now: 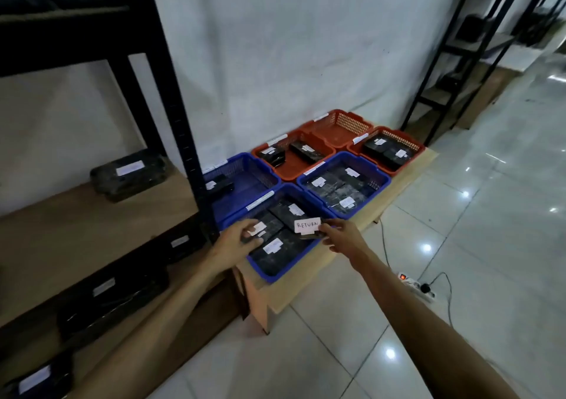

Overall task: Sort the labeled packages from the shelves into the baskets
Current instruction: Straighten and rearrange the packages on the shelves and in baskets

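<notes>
While both hands reach over the nearest blue plastic basket (277, 271), a flat black wrapped package (309, 235) sits mostly hidden between them above its near-right rim; only its dark edge shows; its white label (307, 225) reads "RETURN"; other labels are too blurred to read; right hand (343, 237) fingers pinch the package's edge; left hand (235, 242) fingers curl closed on its other end; the basket stands on a pale wooden tabletop (301, 288) beside a black metal shelf (180, 116).
</notes>
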`<state>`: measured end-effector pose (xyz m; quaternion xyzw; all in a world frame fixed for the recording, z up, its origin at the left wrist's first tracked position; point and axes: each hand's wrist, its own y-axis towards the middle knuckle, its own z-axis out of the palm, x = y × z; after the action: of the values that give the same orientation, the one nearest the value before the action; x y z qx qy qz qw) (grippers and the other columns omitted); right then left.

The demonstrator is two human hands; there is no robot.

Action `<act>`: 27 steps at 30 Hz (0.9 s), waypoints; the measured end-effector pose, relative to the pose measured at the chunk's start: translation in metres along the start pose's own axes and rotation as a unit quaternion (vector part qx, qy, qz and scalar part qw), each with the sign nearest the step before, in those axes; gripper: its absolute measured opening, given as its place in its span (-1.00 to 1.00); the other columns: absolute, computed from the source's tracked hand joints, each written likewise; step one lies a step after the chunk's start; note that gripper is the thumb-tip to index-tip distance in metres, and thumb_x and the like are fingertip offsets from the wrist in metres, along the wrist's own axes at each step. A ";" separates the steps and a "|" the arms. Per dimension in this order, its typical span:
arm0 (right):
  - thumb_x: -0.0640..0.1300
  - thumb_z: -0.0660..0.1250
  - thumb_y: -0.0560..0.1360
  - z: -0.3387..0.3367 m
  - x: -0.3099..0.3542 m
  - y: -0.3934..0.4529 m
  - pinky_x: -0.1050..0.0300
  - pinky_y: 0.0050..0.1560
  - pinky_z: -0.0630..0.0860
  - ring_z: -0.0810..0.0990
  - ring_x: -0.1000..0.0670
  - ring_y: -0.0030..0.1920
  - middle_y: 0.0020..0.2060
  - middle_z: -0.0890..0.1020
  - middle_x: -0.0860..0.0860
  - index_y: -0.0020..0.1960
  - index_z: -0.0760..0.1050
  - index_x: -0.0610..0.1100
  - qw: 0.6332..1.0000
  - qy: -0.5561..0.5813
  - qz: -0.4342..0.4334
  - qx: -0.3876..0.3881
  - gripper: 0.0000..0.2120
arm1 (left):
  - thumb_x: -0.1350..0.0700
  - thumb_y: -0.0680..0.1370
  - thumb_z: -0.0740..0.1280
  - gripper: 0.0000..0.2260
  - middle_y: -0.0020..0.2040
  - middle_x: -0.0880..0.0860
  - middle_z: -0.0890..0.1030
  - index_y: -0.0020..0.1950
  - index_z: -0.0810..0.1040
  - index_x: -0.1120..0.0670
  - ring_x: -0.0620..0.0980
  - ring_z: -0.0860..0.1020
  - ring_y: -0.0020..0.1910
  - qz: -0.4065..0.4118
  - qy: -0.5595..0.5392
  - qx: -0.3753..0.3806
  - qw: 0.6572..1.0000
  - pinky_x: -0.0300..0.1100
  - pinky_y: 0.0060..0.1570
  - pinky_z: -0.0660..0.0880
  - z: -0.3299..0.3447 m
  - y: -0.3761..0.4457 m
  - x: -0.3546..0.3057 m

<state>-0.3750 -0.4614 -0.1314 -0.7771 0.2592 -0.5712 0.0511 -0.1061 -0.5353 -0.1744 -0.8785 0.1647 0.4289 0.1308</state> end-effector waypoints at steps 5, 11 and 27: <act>-0.12 0.28 0.59 -0.025 -0.020 0.078 0.11 -0.20 0.56 0.59 -0.02 -0.20 0.06 0.67 -0.12 0.32 0.51 -0.13 0.985 -0.169 -0.015 0.019 -0.69 | 0.02 0.54 0.44 -0.52 0.23 0.10 0.55 0.43 0.44 0.08 0.02 0.54 0.18 -0.005 0.034 0.060 0.998 -0.13 0.17 0.49 0.063 0.053 -0.001; -0.19 0.18 0.61 -0.017 -0.024 0.161 -0.10 0.19 0.52 0.56 -0.22 0.22 0.28 0.56 -0.18 0.42 0.42 -0.09 0.936 -0.340 -0.057 0.072 -0.62 | 0.00 0.57 0.39 -0.48 0.37 0.12 0.44 0.48 0.38 0.12 0.09 0.42 0.37 -0.018 0.087 0.090 0.992 -0.01 0.36 0.37 0.114 0.118 0.031; -0.30 0.20 0.58 0.010 -0.065 0.277 -0.09 0.24 0.50 0.52 -0.21 0.29 0.28 0.54 -0.19 0.39 0.37 -0.16 0.771 -0.604 -0.024 0.200 -0.62 | -0.11 0.60 0.32 -0.42 0.61 0.11 0.07 0.58 0.22 -0.06 0.21 0.15 0.55 -0.094 0.236 0.099 0.962 0.09 0.46 0.22 0.173 0.198 0.059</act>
<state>-0.4753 -0.6719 -0.2948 -0.9403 0.0358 -0.0243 0.3377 -0.2746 -0.6621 -0.3424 -0.9490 0.1496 0.1768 0.2139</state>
